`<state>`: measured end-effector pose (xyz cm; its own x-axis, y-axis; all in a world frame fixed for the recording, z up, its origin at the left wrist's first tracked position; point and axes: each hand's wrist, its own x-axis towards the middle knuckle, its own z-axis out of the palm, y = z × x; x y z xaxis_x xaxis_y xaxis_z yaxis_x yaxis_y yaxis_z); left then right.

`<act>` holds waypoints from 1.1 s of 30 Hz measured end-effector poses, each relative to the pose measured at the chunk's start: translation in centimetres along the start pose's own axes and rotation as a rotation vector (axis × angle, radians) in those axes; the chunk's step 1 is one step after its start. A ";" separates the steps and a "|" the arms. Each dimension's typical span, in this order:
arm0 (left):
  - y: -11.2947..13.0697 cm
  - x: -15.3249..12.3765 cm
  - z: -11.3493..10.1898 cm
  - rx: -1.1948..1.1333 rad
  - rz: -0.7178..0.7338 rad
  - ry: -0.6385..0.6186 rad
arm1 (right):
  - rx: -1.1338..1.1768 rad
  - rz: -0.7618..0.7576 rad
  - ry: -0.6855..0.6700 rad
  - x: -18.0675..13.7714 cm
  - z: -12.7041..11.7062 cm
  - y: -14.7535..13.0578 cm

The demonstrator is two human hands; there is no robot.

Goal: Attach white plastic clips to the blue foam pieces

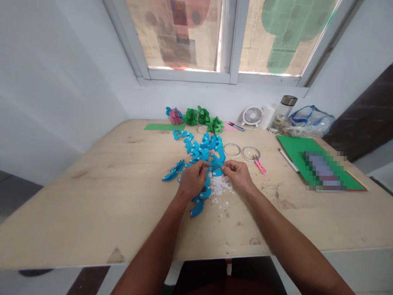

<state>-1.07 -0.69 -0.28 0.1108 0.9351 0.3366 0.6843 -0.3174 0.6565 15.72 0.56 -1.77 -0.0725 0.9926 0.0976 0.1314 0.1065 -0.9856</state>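
A curved blue paper cutout (217, 167) with small white patches is between my two hands, over the middle of the table. My left hand (193, 179) has its thumb and fingers pinched at the cutout's left edge. At the right edge, the bent fingers of my right hand (238, 176) pinch the same piece. Many similar blue cutouts (201, 153) lie in a loose heap beyond and under my left hand, and a blue stack (173, 170) sits just left of it. Small white scraps (218, 186) are scattered below the cutout.
Pink-handled snips (260, 165) lie by two tape rings (232, 150). Green paper flowers (215, 124), a pink one (176, 116), a small fan (252, 115) and a glass bottle (281, 114) line the wall. Green sheets (296, 149) and a white pen (288, 160) lie right.
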 end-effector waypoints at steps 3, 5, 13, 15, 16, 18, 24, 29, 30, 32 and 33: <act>0.0 0.1 0.0 0.006 0.008 -0.037 | -0.003 -0.008 0.018 0.1 -0.1 -0.1; 0.1 0.1 0.0 -0.073 -0.003 -0.030 | -0.002 -0.013 0.023 0.1 -0.1 -0.1; 1.5 -0.3 -0.4 -0.619 -0.288 -0.103 | 0.009 -0.026 0.026 0.1 -0.1 -0.1; 1.8 -0.4 -0.3 -0.670 -0.320 -0.096 | 0.018 -0.020 0.024 0.0 0.0 -0.1; 1.8 -0.4 -0.2 -0.691 -0.332 -0.089 | 0.027 -0.017 0.024 0.0 0.0 -0.1; 1.7 -0.3 0.0 -0.725 -0.350 -0.080 | 0.052 -0.012 0.026 -0.1 0.1 -0.2; 1.3 -0.2 0.3 -0.772 -0.355 -0.016 | 0.151 0.015 0.009 -0.3 0.2 -0.9; 1.2 -0.3 0.7 -0.783 -0.360 0.046 | 0.161 0.022 -0.064 -0.4 0.5 -0.7; 1.1 -0.3 0.8 -0.783 -0.359 0.044 | 0.154 0.019 -0.066 -0.4 0.6 -0.6; 1.0 -0.3 0.9 -0.789 -0.345 0.025 | 0.149 0.013 -0.051 -0.4 0.7 -0.5; 0.9 -0.2 0.9 -0.796 -0.330 0.007 | 0.151 0.011 -0.041 -0.4 0.7 -0.5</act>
<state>0.17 -1.05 -0.39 -0.0113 0.9988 0.0478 -0.0285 -0.0481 0.9984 15.00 0.09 -1.40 -0.1129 0.9901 0.0835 -0.0179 0.0820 -0.9965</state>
